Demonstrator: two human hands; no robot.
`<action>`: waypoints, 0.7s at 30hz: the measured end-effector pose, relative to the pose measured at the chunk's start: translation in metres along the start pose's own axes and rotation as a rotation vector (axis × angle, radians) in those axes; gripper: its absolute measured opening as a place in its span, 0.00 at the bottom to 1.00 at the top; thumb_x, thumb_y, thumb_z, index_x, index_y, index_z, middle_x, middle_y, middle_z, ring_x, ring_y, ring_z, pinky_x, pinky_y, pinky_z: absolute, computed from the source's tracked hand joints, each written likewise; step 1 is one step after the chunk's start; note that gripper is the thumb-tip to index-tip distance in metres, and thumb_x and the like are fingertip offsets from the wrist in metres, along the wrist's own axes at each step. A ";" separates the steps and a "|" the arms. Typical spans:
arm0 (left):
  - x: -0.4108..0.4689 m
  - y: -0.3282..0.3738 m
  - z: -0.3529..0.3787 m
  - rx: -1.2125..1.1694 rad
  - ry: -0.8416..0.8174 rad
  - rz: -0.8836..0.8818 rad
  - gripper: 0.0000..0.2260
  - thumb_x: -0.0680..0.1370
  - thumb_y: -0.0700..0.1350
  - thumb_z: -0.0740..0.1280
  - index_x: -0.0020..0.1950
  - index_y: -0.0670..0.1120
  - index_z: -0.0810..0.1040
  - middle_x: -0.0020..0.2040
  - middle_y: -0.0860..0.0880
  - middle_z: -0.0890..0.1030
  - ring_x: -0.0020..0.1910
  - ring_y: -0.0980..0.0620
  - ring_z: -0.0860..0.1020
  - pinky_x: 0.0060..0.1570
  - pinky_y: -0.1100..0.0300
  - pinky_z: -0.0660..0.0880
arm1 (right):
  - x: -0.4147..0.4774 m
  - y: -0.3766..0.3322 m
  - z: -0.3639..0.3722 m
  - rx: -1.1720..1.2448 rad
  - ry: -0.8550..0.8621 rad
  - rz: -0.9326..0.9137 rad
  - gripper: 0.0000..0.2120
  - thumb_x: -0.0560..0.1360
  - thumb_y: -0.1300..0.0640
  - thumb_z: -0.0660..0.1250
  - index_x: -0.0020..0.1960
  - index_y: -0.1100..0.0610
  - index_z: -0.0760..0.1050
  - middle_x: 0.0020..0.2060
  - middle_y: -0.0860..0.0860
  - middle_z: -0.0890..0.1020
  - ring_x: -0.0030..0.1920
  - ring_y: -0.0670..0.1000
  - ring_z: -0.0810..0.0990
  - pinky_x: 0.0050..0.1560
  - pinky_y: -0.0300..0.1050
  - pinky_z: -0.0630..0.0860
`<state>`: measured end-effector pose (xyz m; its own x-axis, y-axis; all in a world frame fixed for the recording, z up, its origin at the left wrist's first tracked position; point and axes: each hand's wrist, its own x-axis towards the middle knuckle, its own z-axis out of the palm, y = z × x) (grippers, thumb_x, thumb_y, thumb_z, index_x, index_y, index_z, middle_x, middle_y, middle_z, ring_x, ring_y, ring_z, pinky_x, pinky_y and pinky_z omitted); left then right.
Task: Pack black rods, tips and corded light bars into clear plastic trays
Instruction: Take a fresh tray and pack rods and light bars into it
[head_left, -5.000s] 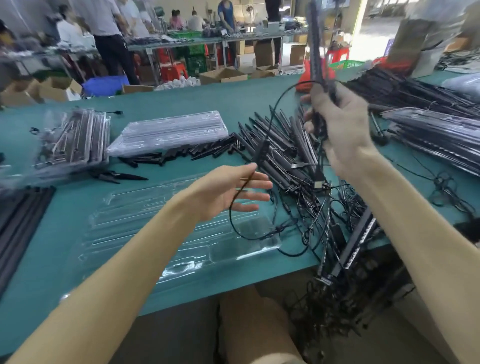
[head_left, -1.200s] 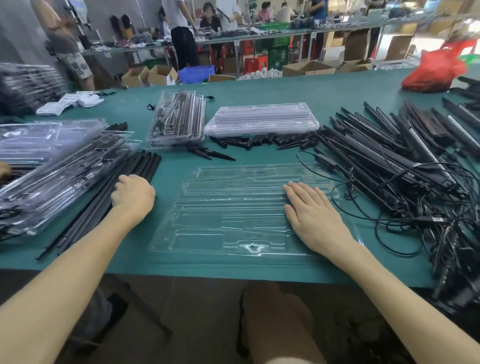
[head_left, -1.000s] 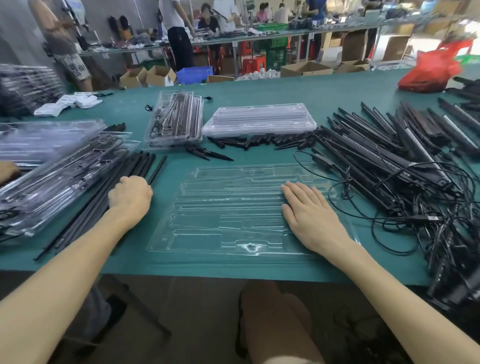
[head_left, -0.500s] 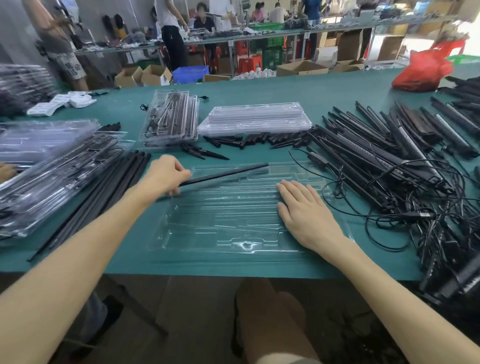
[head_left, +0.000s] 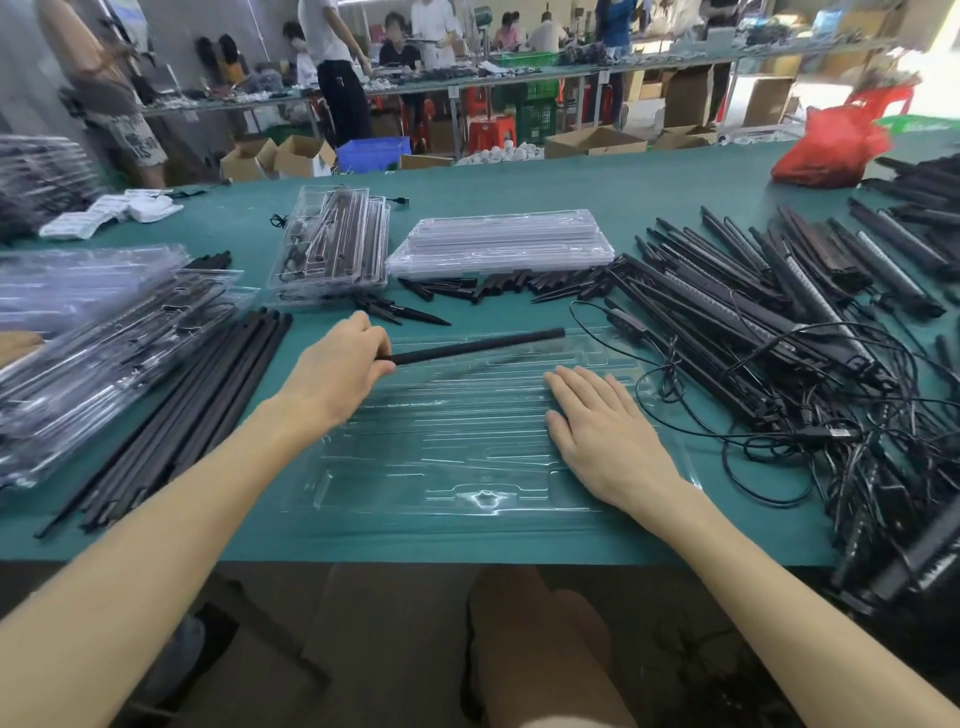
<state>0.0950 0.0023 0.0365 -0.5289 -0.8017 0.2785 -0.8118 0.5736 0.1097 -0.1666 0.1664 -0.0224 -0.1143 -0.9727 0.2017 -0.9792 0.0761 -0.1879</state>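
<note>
Head: rod (head_left: 478, 345) in left hand (head_left: 337, 371)

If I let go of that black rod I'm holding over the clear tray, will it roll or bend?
The black rod looks stiff: held at one end by the left hand, it stays straight. It appears round, so it may roll unless a groove of the clear tray catches it. The right hand lies flat on the tray, probably steadying it.
</note>
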 end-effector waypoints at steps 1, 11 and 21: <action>0.002 0.002 -0.003 -0.010 0.016 0.004 0.06 0.80 0.47 0.69 0.51 0.44 0.78 0.48 0.50 0.71 0.49 0.47 0.75 0.50 0.48 0.75 | 0.000 0.000 0.000 0.002 -0.004 0.001 0.26 0.86 0.46 0.45 0.82 0.52 0.50 0.81 0.46 0.54 0.80 0.47 0.48 0.79 0.46 0.39; 0.007 0.071 -0.024 -1.291 -0.096 -0.470 0.08 0.81 0.40 0.69 0.50 0.34 0.78 0.42 0.40 0.83 0.37 0.51 0.85 0.34 0.63 0.80 | 0.000 0.001 -0.003 0.062 -0.011 -0.008 0.29 0.85 0.43 0.47 0.82 0.53 0.48 0.81 0.48 0.55 0.80 0.47 0.49 0.80 0.47 0.41; -0.018 0.124 0.018 -1.578 -0.149 -0.613 0.06 0.79 0.31 0.68 0.55 0.31 0.77 0.46 0.37 0.85 0.45 0.45 0.86 0.43 0.59 0.83 | -0.006 0.002 -0.019 0.460 0.086 -0.002 0.28 0.82 0.39 0.57 0.78 0.49 0.62 0.73 0.47 0.72 0.75 0.50 0.64 0.76 0.50 0.59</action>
<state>-0.0008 0.0852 0.0277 -0.3463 -0.9076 -0.2372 0.0790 -0.2802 0.9567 -0.1715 0.1763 -0.0056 -0.1447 -0.9496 0.2781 -0.8058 -0.0500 -0.5901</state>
